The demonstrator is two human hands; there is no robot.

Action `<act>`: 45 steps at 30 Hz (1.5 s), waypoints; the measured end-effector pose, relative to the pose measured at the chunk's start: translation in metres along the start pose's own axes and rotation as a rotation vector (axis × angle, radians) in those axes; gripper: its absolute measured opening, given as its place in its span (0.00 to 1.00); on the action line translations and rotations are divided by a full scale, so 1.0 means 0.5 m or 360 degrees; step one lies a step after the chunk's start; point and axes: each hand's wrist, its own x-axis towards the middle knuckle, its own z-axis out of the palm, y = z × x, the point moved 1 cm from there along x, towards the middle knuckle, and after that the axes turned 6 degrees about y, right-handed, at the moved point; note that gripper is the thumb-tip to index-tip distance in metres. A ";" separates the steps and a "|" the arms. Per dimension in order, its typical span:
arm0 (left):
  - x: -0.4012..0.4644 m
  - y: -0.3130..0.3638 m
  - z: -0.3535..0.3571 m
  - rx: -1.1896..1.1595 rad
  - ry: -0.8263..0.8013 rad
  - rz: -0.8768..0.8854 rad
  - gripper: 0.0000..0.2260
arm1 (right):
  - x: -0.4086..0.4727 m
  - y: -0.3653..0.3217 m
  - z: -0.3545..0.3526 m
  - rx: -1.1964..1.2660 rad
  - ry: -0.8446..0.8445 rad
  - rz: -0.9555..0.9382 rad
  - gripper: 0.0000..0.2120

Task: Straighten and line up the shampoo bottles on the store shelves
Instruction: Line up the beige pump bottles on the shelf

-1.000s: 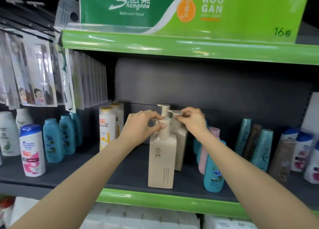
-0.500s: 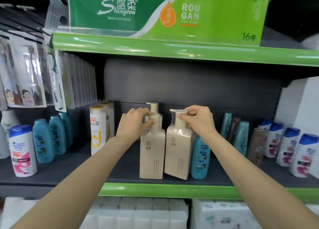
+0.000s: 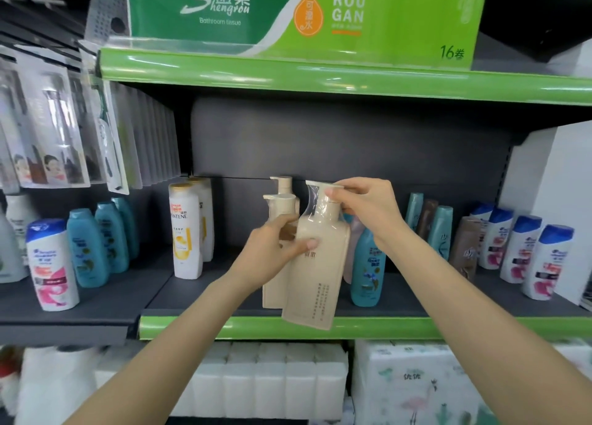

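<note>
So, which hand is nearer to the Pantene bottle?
Left. The left hand grips the beige bottle at its body, right of the Pantene bottle; the right hand holds the pump, farther right.

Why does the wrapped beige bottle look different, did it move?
Yes. The wrapped beige pump bottle has come up and forward: it is tilted, its base hanging past the green shelf edge, held by both hands.
</note>
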 end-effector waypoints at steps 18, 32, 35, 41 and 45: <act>-0.014 0.031 0.004 -0.0813 -0.0047 -0.0444 0.15 | -0.116 0.055 -0.012 0.0167 -0.0230 0.0326 0.19; -0.032 0.010 -0.017 -0.0700 -0.0071 -0.0366 0.19 | -0.135 0.043 0.004 0.0273 -0.0211 0.0432 0.15; -0.056 -0.004 -0.017 -0.0618 -0.0208 -0.0317 0.27 | -0.130 0.045 0.011 0.0253 -0.0139 0.0420 0.16; -0.062 -0.004 -0.028 -0.0737 -0.0128 -0.0316 0.28 | -0.118 0.043 0.014 0.0292 -0.0117 0.0420 0.15; -0.060 -0.001 -0.031 -0.0776 -0.0091 -0.0271 0.26 | -0.112 0.035 0.013 0.0307 -0.0180 0.0426 0.15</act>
